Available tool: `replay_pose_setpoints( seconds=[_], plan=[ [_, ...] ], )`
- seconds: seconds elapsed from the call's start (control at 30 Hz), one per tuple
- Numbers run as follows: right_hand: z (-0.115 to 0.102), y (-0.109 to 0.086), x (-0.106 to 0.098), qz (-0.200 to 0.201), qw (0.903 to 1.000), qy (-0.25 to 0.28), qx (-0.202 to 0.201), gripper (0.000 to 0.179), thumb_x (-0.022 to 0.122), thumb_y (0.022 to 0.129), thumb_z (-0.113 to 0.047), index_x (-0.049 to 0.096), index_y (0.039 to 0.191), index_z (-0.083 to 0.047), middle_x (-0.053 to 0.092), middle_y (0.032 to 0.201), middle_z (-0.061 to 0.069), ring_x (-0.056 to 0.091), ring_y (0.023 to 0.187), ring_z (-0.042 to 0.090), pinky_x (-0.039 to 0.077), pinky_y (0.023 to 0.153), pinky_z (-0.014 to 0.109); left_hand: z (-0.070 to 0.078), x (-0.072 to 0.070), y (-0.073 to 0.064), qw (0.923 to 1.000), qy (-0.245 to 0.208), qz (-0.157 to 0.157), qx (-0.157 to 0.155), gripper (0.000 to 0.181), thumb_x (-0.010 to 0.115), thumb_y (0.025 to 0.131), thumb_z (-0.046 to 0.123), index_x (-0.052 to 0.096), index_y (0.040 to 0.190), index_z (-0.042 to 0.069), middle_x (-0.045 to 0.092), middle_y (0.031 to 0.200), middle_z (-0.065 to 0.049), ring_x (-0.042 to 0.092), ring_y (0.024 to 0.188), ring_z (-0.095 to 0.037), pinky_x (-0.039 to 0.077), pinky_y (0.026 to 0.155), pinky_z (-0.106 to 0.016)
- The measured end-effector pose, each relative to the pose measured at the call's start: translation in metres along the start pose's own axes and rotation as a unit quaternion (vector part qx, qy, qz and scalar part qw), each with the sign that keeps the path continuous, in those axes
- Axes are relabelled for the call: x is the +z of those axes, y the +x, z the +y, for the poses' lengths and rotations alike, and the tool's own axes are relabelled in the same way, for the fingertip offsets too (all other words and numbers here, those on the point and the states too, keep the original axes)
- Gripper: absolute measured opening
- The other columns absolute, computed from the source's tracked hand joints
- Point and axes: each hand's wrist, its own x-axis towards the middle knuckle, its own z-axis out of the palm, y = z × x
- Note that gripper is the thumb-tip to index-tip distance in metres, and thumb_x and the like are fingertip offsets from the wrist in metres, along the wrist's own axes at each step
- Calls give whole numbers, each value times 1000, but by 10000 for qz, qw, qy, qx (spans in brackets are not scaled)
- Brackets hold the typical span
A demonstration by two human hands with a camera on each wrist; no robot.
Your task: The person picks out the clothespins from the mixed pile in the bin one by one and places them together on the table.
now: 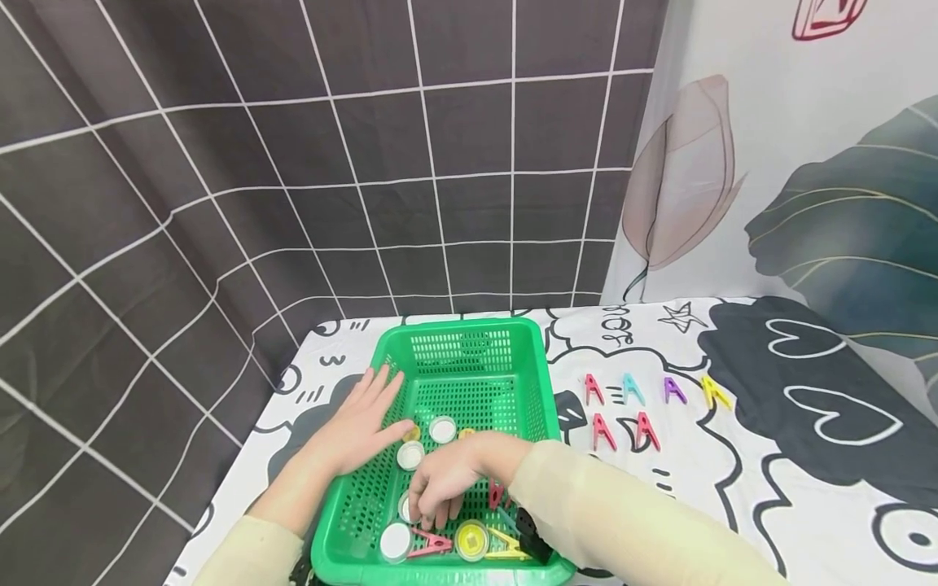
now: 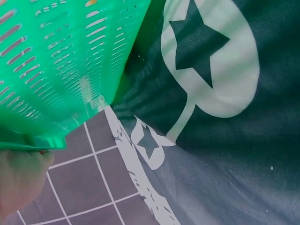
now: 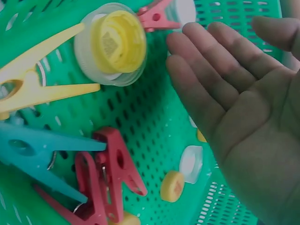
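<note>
Our left hand (image 1: 359,429), fingers straight, empty, at the left side of a green plastic basket (image 1: 440,576), our right hand (image 1: 456,478), fingers loose, empty, inside it by round white plastic caps (image 1: 396,542), six coloured plastic clips (image 1: 599,426) to its right

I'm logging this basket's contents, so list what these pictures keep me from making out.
- Head view: part of a white lid, covered by the right hand.
- Head view: part of the green basket floor, under that hand.
- Right wrist view: the blue clothespin's outer end, cut off by the left edge.
- Right wrist view: the mark in the yellow cap, too blurred to read.
- Left wrist view: most of the left hand, beyond the left edge.
</note>
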Motion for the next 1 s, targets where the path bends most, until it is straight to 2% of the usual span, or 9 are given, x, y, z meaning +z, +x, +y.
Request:
replay_pose_setpoints(
  seconds=[0.2,0.37,0.47,0.73,0.83,1.0],
  plan=[
    [4,2,0,-207,9995,79,206,30,50,87,-8,69,111,-7,68,89,-5,65,78,10,54,69,23,1,-1,0,10000,-27,7,7,77,44,93,55,22,149,6,11,154,-18,3,140,-38,13,110,-55],
    [6,2,0,181,9996,-54,231,28,54,84,-8,69,108,-5,67,84,-3,65,75,11,54,67,22,1,-1,0,10000,-31,-19,5,77,45,93,54,22,149,6,10,155,-18,3,140,-39,14,110,-56],
    [7,1,-3,406,9991,-43,133,26,54,85,-8,69,105,-4,67,82,-1,65,73,12,54,65,23,0,-1,0,10000,-11,-9,3,78,44,93,55,22,149,6,10,155,-17,3,140,-39,14,110,-56],
    [8,2,-6,501,9984,170,-185,22,51,87,-5,69,99,-4,68,81,1,65,72,13,54,64,24,0,-1,1,10000,-4,-5,-7,79,42,93,57,22,149,6,9,155,-17,3,140,-38,14,109,-57],
    [8,3,-6,401,9983,296,-317,23,50,86,-1,69,99,-4,68,82,2,65,72,13,55,65,25,1,-2,1,10000,-21,-1,-11,79,43,93,57,22,149,6,9,155,-17,2,141,-38,14,110,-56],
    [6,4,-5,-64,9976,609,-326,28,47,89,4,70,104,-2,70,88,3,66,75,14,55,68,25,0,-1,1,10000,-17,-6,0,78,43,93,56,23,149,6,10,155,-18,2,141,-38,14,110,-55]
  ],
)
